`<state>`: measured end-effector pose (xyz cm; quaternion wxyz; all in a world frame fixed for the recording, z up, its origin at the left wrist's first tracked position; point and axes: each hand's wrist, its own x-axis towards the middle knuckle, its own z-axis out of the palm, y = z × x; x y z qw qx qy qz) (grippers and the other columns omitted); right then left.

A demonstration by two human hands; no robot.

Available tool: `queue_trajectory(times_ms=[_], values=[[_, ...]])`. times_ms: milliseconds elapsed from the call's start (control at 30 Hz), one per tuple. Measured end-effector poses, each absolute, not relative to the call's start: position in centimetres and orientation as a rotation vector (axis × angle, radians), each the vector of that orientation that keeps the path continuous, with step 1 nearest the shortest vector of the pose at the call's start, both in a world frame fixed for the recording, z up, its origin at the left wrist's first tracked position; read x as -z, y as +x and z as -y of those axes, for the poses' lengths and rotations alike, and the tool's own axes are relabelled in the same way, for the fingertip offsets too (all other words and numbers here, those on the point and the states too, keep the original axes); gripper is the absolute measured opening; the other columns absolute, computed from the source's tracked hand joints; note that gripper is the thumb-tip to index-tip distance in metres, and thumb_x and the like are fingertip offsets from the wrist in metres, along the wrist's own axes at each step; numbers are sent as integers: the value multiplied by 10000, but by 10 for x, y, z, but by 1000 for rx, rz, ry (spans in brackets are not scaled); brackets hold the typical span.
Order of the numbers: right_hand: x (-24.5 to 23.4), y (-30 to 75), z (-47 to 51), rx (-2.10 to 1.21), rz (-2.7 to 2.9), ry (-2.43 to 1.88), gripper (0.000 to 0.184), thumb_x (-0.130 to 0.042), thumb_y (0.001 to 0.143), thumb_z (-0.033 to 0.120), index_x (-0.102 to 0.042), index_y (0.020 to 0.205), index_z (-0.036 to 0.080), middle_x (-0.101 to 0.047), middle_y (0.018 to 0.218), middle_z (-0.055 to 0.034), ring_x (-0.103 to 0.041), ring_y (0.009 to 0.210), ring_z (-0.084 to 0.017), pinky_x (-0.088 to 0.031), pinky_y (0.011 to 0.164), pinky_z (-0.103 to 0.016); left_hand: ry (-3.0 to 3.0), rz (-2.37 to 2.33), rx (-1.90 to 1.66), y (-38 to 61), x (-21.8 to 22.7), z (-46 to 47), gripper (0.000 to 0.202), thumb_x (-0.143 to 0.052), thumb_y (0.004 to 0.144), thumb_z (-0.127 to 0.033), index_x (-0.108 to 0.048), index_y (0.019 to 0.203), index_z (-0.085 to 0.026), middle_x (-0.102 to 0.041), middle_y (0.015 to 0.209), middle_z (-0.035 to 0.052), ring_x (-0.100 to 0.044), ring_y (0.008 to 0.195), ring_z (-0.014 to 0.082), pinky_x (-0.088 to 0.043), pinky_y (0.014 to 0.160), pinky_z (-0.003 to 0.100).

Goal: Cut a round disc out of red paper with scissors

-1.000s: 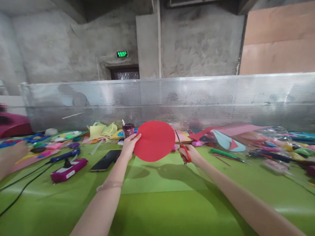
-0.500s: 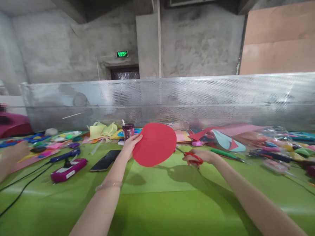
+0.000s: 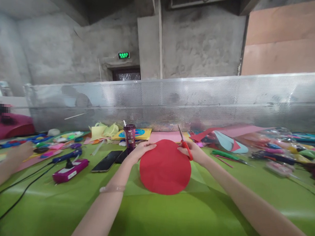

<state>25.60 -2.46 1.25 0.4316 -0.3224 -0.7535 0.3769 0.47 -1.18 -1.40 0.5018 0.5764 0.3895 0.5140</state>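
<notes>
A red paper circle [image 3: 165, 169] is tilted toward me above a light green sheet [image 3: 200, 183] on the green table. My left hand [image 3: 142, 151] pinches its upper left edge. My right hand [image 3: 193, 153] is closed around red-handled scissors [image 3: 186, 149], their blades pointing up and away from the paper. The right fingertips also reach the circle's upper right edge; whether they grip it I cannot tell.
Left of my arm lie a black phone [image 3: 107, 161] and a purple power strip [image 3: 70, 170] with dark cables. A purple cup [image 3: 130, 137] with a straw stands behind my left hand. A green cutter [image 3: 226, 155] lies right. At far left is another person's hand [image 3: 19, 154].
The red circle has come down and turned to face me more. My right hand has moved up and left to its edge, and the scissors now point upward.
</notes>
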Motion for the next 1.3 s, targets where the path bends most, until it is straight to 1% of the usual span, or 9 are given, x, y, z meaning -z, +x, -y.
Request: queue_trajectory(times_ms=[100,267,367,467,567,700,833,1100,1300], values=[[-10,259,18,-851,1743,-824,331,-627,641,480,-510,672,172,-499,578,26,-474,529,-111,-371,500,-231,1354,-902,-1283,2,14,11,368,-720,628,-372,-647,928,-172,-681,908,68,-632,783,179,-483,718,270],[-7,266,4,-810,1453,-791,300,-635,644,449,-519,691,177,-550,623,8,-507,562,-122,-401,535,-243,1471,-1047,-1216,0,16,9,392,-720,613,-388,-651,902,-132,-678,855,92,-610,631,158,-455,515,230],[-6,266,2,-821,1464,-808,264,-632,646,416,-521,663,176,-550,572,13,-507,522,-116,-409,517,-237,1485,-1096,-1289,0,17,6,401,-717,607,-399,-655,895,-127,-673,898,108,-620,691,183,-479,551,257],[-5,267,3,-855,1555,-853,245,-580,676,378,-466,570,189,-477,437,42,-456,406,-97,-395,449,-229,1399,-1113,-1519,-2,18,-1,420,-696,620,-414,-641,930,-136,-672,915,99,-627,746,205,-498,573,277],[-4,270,1,-854,1632,-915,231,-538,673,324,-413,523,200,-432,380,55,-423,345,-86,-366,389,-213,1358,-1125,-1706,-7,18,-7,391,-668,646,-410,-635,922,-136,-679,830,79,-627,715,191,-488,555,252],[1,276,-4,-861,1723,-960,165,-514,651,283,-430,541,195,-420,370,66,-406,325,-82,-340,342,-201,1411,-1187,-1797,-10,19,-10,342,-627,682,-411,-628,897,-146,-658,674,29,-617,650,171,-470,539,235],[6,279,-9,-865,1748,-994,137,-491,651,269,-439,551,191,-409,353,70,-397,314,-83,-359,336,-207,1426,-1146,-1825,-9,20,-10,333,-616,692,-397,-622,912,-147,-665,690,26,-621,684,180,-483,588,255],[9,273,-11,-891,1810,-992,163,-486,653,247,-416,516,192,-412,384,61,-402,322,-76,-389,340,-211,1513,-1074,-1788,-5,21,-11,364,-622,688,-396,-624,948,-142,-672,955,89,-618,896,235,-479,801,347],[9,273,-6,-870,1872,-973,170,-468,660,238,-396,511,198,-394,386,61,-400,322,-77,-395,347,-213,1508,-1080,-1766,-3,22,-12,415,-636,668,-443,-631,937,-127,-682,894,105,-625,874,260,-486,799,384]])
